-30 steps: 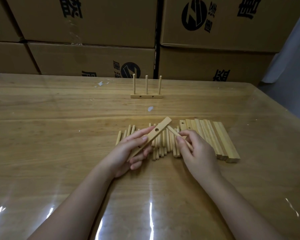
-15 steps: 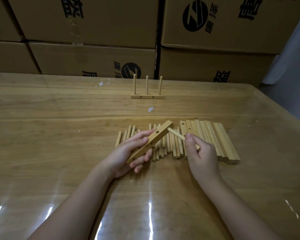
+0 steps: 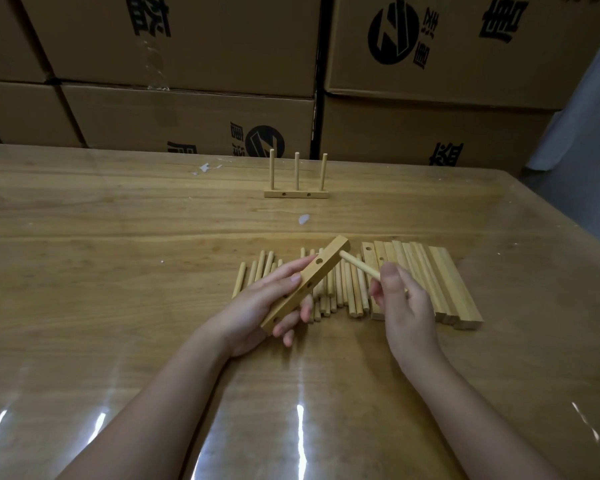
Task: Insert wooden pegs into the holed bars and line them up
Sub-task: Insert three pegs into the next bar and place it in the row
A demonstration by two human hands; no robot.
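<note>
Holding the holed bar (image 3: 303,284) tilted above the tabletop (image 3: 118,254), the left hand (image 3: 253,310) wraps its lower half, thumb along the top face, fingers curled beneath: grip clamped on the bar. The far end is raised and left free, probably to give the incoming peg room. The right hand (image 3: 407,306) pinches a peg (image 3: 357,265) by its near end, grip closed on it. The peg's free tip meets the bar's right side near the far end. That face is hidden, so I cannot tell whether the tip has entered a hole. Judged step: seating this bar's first peg. Under both hands lie loose pegs (image 3: 253,271) in a row, with spare bars (image 3: 444,282) just beside them, supply kept within reach. One finished bar (image 3: 297,194) carries three upright pegs, well apart toward the cartons (image 3: 187,109).
</note>
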